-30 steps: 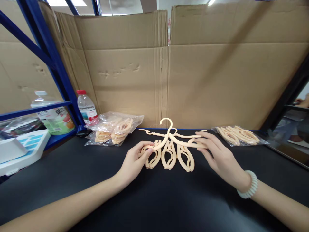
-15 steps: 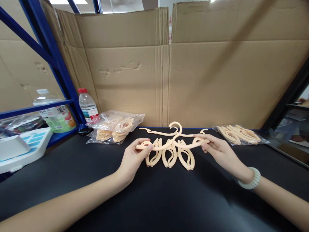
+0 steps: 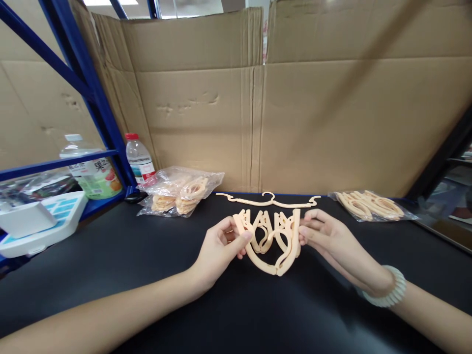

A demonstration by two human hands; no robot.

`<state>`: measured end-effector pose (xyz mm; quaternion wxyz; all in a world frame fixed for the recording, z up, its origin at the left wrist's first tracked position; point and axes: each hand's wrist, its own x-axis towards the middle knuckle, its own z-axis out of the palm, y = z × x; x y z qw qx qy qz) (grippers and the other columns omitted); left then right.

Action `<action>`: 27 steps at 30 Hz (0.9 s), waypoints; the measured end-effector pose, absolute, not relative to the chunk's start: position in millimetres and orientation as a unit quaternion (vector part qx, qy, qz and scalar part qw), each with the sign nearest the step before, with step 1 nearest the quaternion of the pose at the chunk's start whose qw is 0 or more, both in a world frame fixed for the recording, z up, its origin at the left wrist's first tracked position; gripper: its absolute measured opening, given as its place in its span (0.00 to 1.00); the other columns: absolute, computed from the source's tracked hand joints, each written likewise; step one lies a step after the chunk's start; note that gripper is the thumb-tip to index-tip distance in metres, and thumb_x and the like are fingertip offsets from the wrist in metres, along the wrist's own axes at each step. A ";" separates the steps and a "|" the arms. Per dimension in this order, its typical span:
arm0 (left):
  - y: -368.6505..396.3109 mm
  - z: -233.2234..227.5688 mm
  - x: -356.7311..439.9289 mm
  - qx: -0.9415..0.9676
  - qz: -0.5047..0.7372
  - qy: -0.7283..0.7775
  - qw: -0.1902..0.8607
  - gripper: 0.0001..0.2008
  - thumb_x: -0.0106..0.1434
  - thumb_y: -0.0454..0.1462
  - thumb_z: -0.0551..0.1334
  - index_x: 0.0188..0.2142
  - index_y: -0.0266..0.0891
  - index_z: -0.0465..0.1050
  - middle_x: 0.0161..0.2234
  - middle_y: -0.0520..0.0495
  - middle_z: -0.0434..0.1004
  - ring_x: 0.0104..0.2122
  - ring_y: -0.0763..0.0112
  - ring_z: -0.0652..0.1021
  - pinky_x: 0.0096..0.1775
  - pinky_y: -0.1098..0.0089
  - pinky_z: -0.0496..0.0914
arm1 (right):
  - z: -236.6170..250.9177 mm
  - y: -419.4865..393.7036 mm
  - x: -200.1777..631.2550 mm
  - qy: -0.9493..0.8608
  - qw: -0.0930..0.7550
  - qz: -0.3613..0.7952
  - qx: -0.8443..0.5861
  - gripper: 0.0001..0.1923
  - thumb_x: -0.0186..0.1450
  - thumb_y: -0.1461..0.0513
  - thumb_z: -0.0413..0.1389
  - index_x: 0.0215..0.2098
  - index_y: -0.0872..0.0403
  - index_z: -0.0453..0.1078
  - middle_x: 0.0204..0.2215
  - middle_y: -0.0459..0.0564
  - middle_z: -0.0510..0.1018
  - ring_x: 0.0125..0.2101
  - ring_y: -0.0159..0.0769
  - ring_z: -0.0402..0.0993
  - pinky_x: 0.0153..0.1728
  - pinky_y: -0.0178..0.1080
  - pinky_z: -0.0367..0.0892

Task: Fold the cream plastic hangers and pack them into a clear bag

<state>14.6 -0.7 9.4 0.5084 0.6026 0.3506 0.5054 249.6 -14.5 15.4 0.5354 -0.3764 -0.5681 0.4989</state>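
Behind everything, from nine o'clock round to three, stands a wall of flattened cardboard (image 3: 295, 123), with a blue rack frame (image 3: 88, 98) rising at ten o'clock. Below it the black worktop (image 3: 147, 275) spreads across the whole lower view. At nine o'clock sit a white and blue tray (image 3: 40, 226) and two drink bottles (image 3: 139, 158). Two clear bags of hangers lie at the back, one at eleven o'clock (image 3: 180, 191) and one at two o'clock (image 3: 368, 206). Between them an unfolded hanger (image 3: 271, 200) lies flat at twelve o'clock, apart from both hands.

Dead centre, a folded cream hanger (image 3: 271, 241) is held just above the worktop. The left hand (image 3: 221, 248) pinches its nine-o'clock edge between thumb and forefinger, the other fingers curled loosely. The right hand (image 3: 328, 241), with a pale bead bracelet (image 3: 391, 295) on its wrist, presses fingertips against the three-o'clock edge, only partly closed. The hanger seems to be several nested pieces, though the thin arms overlap too much to count.

The grip is at the outer edges only. Uneven squeezing could let the springy arms snap back open or skew at the joint, and a slipped fingertip would probably drop the piece onto the worktop.
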 end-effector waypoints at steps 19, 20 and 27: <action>-5.9 7.8 15.7 0.624 0.519 0.303 0.499 0.11 0.56 0.36 0.67 0.36 0.39 0.66 0.35 0.49 0.71 0.36 0.71 0.74 0.38 0.71 0.72 | 21.9 -32.4 237.8 -0.756 0.352 0.423 -0.355 0.22 0.67 0.55 0.53 0.59 0.45 0.62 0.58 0.51 0.66 0.60 0.44 0.59 0.57 0.52 0.59; -7.5 8.8 16.0 0.637 0.516 0.301 0.488 0.10 0.57 0.37 0.67 0.35 0.39 0.67 0.36 0.49 0.71 0.38 0.70 0.74 0.40 0.71 0.72 | 21.6 -32.8 237.2 -0.752 0.354 0.436 -0.345 0.23 0.67 0.55 0.54 0.59 0.44 0.62 0.58 0.51 0.66 0.60 0.45 0.58 0.57 0.52 0.60; -12.9 11.7 16.1 0.671 0.499 0.296 0.462 0.07 0.60 0.38 0.64 0.37 0.40 0.68 0.39 0.47 0.71 0.42 0.66 0.75 0.45 0.67 0.71 | 20.1 -36.1 235.3 -0.736 0.365 0.464 -0.332 0.24 0.66 0.56 0.54 0.60 0.43 0.61 0.59 0.50 0.64 0.64 0.45 0.48 0.57 0.50 0.62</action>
